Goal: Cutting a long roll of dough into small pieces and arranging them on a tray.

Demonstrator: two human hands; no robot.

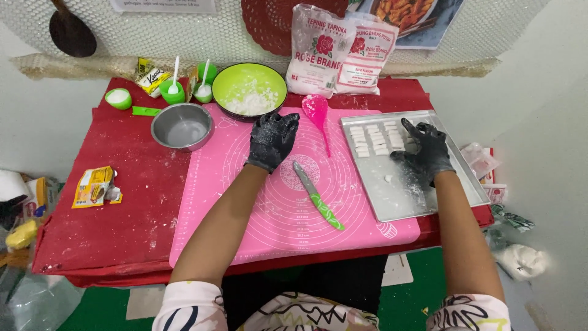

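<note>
Left hand (271, 140), black-gloved, fingers curled and holding nothing visible, rests on the pink mat (257, 214) just below the green bowl (249, 90); right hand (425, 150), fingers spread, lies empty on the metal tray (453, 178) beside the white dough pieces (375, 138).

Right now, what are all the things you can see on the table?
Mat: one, pink, middle of the red table.
Knife: one, green handle, on the mat.
Green bowl: one, white bits inside, at the back.
Metal bowl: one, silver, left of the mat.
Tray: one, silver, right side.
Dough pieces: many, white, in rows on the tray.
Spoon: one, pink, on the mat.
Flour bags: two, white, at the back.
Small cups: three, green, back left.
Packet: one, yellow, left.
Hands: left hand over the mat, right hand on the tray, black gloves.
</note>
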